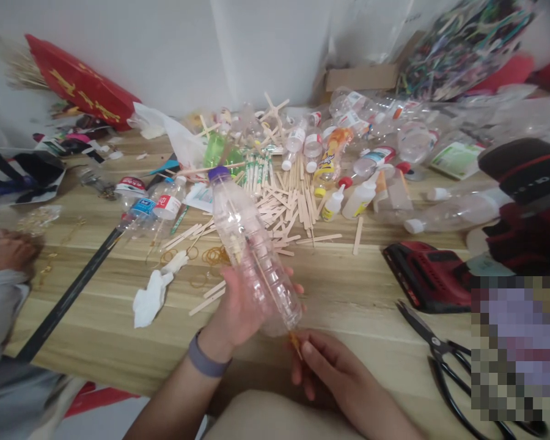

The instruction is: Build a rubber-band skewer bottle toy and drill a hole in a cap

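A clear plastic bottle (252, 244) with a purple cap lies tilted in my left hand (242, 305), whose fingers wrap round its lower part from beneath. A thin wooden stick shows along the inside of the bottle. At the bottle's base, my right hand (318, 363) pinches a small bundle of orange-brown rubber bands (296, 343) around the stick's end. Beyond the bottle, flat wooden sticks (302, 201) are heaped on the table, and loose rubber bands (215, 255) lie left of it.
Black scissors (437, 348) and a red power tool (424, 275) lie at the right. Glue bottles (360, 198) and many plastic bottles (412, 137) stand or lie farther back. White tissue (151, 299) rests at the left, near another person's hand (7, 250).
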Tool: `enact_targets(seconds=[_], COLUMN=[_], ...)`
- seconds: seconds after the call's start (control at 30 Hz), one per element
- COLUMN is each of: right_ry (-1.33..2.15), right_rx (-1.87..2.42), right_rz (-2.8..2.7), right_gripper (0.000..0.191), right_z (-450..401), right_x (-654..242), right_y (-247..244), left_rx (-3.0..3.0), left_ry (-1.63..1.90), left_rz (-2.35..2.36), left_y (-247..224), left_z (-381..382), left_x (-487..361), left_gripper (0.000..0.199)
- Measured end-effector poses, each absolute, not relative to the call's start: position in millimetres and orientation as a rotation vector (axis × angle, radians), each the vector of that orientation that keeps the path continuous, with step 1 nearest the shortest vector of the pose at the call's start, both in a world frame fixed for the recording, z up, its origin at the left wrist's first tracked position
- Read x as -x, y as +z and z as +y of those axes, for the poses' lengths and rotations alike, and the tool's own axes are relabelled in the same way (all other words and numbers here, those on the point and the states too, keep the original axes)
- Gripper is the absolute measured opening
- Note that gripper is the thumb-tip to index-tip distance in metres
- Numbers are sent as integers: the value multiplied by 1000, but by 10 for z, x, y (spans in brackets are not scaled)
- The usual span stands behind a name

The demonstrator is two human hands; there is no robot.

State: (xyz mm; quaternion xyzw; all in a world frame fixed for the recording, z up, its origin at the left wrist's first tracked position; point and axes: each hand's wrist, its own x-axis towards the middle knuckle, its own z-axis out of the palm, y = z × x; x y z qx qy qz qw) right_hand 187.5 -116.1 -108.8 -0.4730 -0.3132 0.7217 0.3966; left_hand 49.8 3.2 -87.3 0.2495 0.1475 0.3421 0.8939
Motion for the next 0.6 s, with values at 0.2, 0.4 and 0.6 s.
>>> enact_targets(seconds=[0.2, 0.4, 0.6], right_ry=[1799, 1754, 1782], right_rx=[1242, 1259, 1155], right_rz=[-823, -810, -811], right_gripper=[60, 60, 58], right_z=[-1191, -1193, -1152], right_x=[-1874, -1878, -1855], right_y=[-1100, -1089, -1124], left_rx=[-608, -626, -598], left_ry=[659, 643, 614], left_rz=[319, 257, 183], left_y=[-889, -943, -933], left_z=[41, 25, -21], left_x=[-458, -450, -498], left_gripper=[55, 71, 67])
